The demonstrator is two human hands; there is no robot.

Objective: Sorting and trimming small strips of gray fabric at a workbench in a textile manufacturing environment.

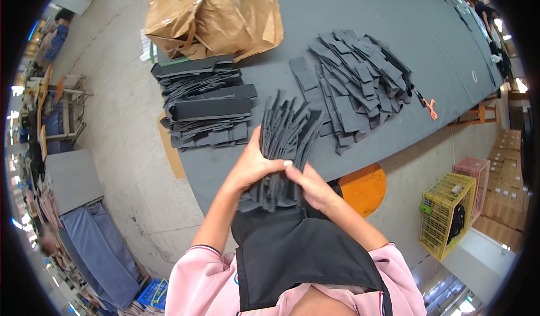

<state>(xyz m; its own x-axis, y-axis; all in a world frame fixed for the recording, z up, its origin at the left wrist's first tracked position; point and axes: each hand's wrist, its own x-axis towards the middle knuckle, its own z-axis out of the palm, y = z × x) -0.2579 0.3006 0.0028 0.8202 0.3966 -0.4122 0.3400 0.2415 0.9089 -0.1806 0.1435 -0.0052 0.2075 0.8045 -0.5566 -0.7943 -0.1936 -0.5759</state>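
A thick bundle of dark grey fabric strips (286,126) stands on edge between my two hands, over the table's near edge. My left hand (254,163) wraps its left side, thumb laid across the front. From the right, my right hand (309,185) grips the same bundle, and the two thumbs nearly meet. Beyond my left hand lie stacked rows of similar grey strips (211,109). Ahead to the right, a loose heap of grey strips (360,79) spreads over the table. The far ends of my fingers are hidden behind the bundle.
A crumpled brown paper bag (225,20) rests at the table's far left. Orange-handled scissors (428,103) lie right of the heap on the grey table (394,6). An orange round stool seat (363,189) shows below the edge. Yellow crates (447,214) stand on the floor at right.
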